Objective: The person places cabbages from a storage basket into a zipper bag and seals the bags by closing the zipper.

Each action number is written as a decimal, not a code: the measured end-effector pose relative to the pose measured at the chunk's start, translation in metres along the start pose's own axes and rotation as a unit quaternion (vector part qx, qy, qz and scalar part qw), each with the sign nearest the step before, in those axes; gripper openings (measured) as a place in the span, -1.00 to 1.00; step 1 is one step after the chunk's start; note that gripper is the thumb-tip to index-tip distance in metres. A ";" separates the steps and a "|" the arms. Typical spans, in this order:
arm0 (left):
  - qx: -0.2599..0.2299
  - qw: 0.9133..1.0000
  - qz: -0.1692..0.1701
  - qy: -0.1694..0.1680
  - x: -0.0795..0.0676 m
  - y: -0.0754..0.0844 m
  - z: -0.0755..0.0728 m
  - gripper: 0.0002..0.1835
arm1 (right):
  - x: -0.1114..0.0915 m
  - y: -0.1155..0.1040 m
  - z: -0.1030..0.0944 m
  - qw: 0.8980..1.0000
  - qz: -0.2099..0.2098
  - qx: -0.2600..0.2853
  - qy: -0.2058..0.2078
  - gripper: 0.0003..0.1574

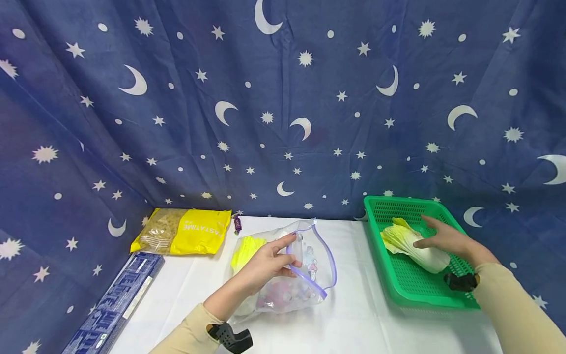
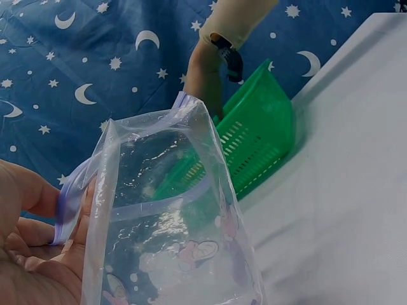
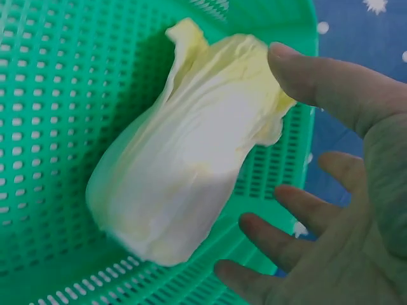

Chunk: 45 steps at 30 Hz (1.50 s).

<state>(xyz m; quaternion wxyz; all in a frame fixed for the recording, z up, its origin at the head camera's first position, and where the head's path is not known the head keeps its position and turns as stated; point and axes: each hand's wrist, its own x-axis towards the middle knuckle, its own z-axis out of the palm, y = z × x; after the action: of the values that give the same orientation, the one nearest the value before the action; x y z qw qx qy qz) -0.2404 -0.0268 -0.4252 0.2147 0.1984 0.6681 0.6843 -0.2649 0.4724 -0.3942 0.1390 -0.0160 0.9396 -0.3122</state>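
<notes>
My left hand (image 1: 265, 263) holds the rim of a clear zip bag (image 1: 283, 297) with a purple edge and printed figures. The bag lies on the white table, its mouth facing right. Yellow leaves (image 1: 245, 250) and something pale show through its left part, partly hidden by my forearm. On the right, a napa cabbage (image 1: 417, 248) lies inside a green basket (image 1: 383, 265). Over it hovers my right hand (image 1: 446, 241), its fingers spread. In the right wrist view, the thumb is close to the leafy end of the cabbage (image 3: 184, 152); whether it touches cannot be told.
A yellow pasta bag (image 1: 201, 231) lies at the back left, with a small purple-wrapped candy (image 1: 238, 224) beside it. A long blue box (image 1: 117, 305) runs along the table's left side. A blue curtain (image 1: 283, 108) with moons and stars hangs behind.
</notes>
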 end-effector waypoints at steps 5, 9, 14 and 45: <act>0.005 1.000 0.001 0.003 0.001 0.001 0.000 -0.33 | 0.003 0.011 -0.002 1.000 0.004 -0.008 -0.025 0.34; 0.006 1.000 0.004 0.003 0.003 0.001 0.001 -0.33 | 0.007 0.019 -0.003 0.999 0.008 -0.012 -0.041 0.31; 0.005 1.000 0.006 0.001 0.005 0.002 0.002 -0.34 | 0.010 0.027 -0.002 0.998 0.016 -0.008 -0.057 0.31; 0.005 1.000 -0.005 0.004 0.001 0.000 0.001 -0.34 | 0.012 0.034 0.007 0.999 0.006 -0.011 -0.043 0.10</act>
<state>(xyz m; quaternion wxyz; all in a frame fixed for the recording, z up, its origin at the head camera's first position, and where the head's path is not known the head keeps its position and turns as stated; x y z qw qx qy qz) -0.2406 -0.0256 -0.4253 0.2146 0.1929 0.6734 0.6806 -0.2723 0.4939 -0.4225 0.1811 -0.0255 0.9363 -0.2998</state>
